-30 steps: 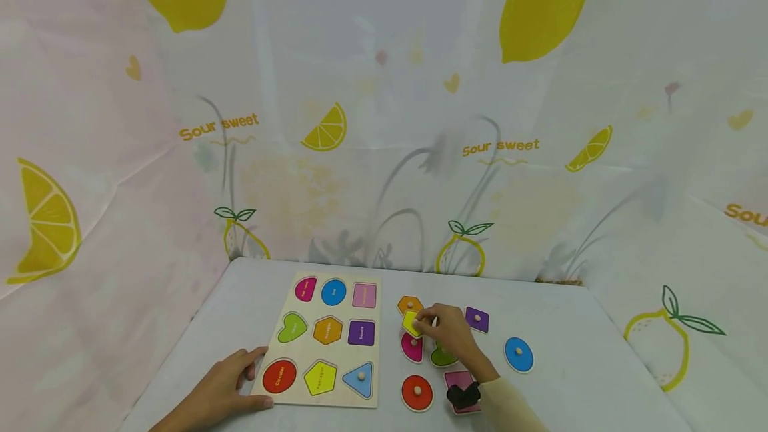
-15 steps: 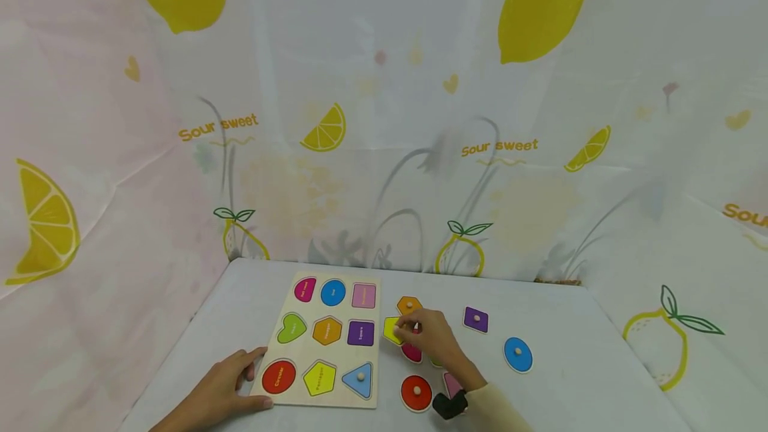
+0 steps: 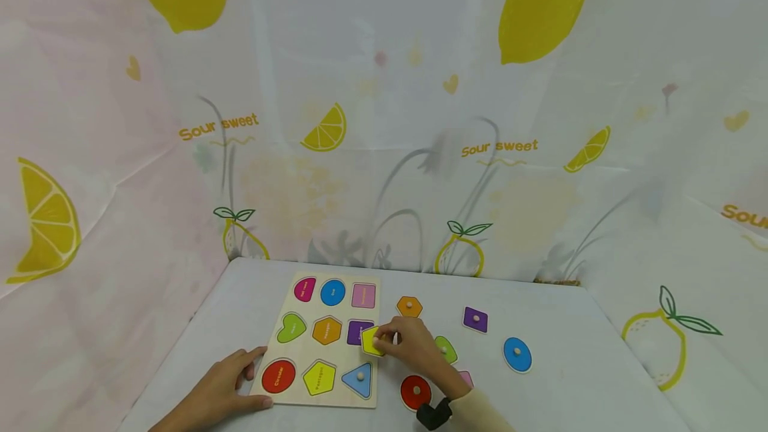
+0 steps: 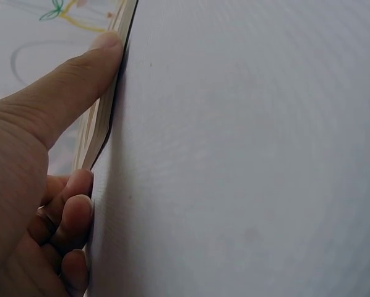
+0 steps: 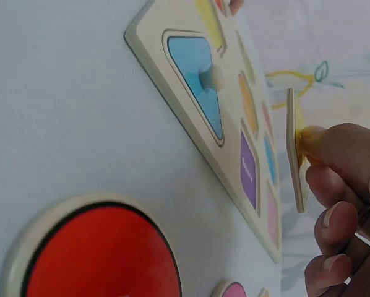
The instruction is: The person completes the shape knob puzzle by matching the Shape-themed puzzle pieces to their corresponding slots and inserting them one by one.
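Observation:
In the head view, my right hand [image 3: 417,349] pinches a yellow pentagon puzzle piece [image 3: 368,341] by its knob. It hangs over the right edge of the wooden shape puzzle board [image 3: 306,351], covering part of the purple square recess. The right wrist view has this piece edge-on, raised off the board. My left hand [image 3: 225,385] is at the board's near-left corner, its thumb [image 4: 98,68] laid against the board's edge and its other fingers beside the left edge. A blue triangle piece [image 3: 360,389] with a knob sits in its recess; the yellow pentagon recess [image 3: 318,379] lies beside it.
Right of the board lie knobbed pieces: an orange hexagon [image 3: 403,310], a purple square [image 3: 469,319], a blue oval [image 3: 517,364], a green heart [image 3: 441,342] and a red circle [image 3: 410,385]. A pink piece [image 3: 466,377] is partly behind my right wrist. A lemon-printed cloth [image 3: 384,172] stands behind.
My right hand has carried the yellow pentagon left, from over the loose pieces to the board's right edge. The left hand and the board have stayed in place.

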`<move>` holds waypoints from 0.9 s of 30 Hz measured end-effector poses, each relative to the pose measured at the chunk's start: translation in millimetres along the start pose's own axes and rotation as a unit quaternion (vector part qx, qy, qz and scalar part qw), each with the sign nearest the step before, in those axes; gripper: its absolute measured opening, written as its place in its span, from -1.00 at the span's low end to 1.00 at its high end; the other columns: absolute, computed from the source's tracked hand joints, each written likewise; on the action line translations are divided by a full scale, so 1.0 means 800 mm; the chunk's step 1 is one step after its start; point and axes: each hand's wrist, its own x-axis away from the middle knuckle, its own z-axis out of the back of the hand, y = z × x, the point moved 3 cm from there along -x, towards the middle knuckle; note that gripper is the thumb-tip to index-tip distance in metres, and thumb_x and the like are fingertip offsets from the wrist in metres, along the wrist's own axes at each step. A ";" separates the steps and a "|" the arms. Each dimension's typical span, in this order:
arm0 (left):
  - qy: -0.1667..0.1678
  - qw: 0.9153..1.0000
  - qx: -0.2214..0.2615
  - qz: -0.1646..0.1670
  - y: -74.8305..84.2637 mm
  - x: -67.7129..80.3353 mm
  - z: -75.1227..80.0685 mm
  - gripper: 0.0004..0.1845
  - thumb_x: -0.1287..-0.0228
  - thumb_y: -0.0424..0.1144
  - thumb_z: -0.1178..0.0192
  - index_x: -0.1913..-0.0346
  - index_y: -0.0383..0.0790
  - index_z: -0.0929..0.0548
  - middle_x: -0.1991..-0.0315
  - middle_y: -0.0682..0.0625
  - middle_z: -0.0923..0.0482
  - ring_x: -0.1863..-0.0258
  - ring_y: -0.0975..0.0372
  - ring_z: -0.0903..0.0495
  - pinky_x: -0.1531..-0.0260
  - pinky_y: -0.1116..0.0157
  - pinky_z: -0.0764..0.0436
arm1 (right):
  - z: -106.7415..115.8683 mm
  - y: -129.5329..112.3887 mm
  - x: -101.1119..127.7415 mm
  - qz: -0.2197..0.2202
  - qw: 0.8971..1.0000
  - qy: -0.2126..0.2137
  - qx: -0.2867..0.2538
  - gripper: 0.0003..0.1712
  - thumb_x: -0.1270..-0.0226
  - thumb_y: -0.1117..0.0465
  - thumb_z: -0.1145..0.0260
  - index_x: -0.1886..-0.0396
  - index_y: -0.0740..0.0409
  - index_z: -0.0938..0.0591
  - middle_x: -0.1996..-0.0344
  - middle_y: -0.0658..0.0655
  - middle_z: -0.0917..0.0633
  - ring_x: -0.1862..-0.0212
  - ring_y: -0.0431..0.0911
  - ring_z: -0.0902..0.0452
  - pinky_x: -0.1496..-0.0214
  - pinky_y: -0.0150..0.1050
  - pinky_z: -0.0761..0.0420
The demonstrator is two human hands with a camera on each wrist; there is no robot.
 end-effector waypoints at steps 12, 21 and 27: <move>0.001 1.000 -0.004 -0.008 -0.004 0.001 -0.001 0.07 0.29 0.07 -0.71 -0.35 -0.37 -0.53 0.35 0.07 -0.34 0.41 0.28 -0.33 0.46 0.38 -0.41 | -0.022 -0.022 -0.001 0.012 0.999 -0.026 -0.016 -0.88 -0.35 0.08 -0.49 0.25 0.00 -0.83 0.52 -0.26 -0.55 0.43 -0.34 -0.38 0.38 -0.44 -0.45; -0.002 1.000 -0.003 -0.009 -0.003 0.000 -0.002 0.06 0.27 0.09 -0.71 -0.34 -0.36 -0.54 0.35 0.08 -0.34 0.40 0.28 -0.33 0.45 0.38 -0.39 | -0.043 -0.038 -0.004 0.042 0.998 -0.055 -0.014 -0.90 -0.35 0.10 -0.49 0.25 0.01 -0.83 0.54 -0.29 -0.55 0.44 -0.39 -0.38 0.37 -0.47 -0.46; 0.003 0.998 -0.018 -0.053 -0.004 0.003 0.002 0.04 0.22 0.11 -0.69 -0.34 -0.36 -0.53 0.33 0.09 -0.34 0.40 0.32 -0.30 0.44 0.38 -0.35 | -0.056 -0.055 -0.005 0.037 0.996 -0.075 -0.012 -0.92 -0.33 0.11 -0.50 0.27 -0.01 -0.83 0.58 -0.32 -0.54 0.51 -0.40 -0.34 0.46 -0.48 -0.40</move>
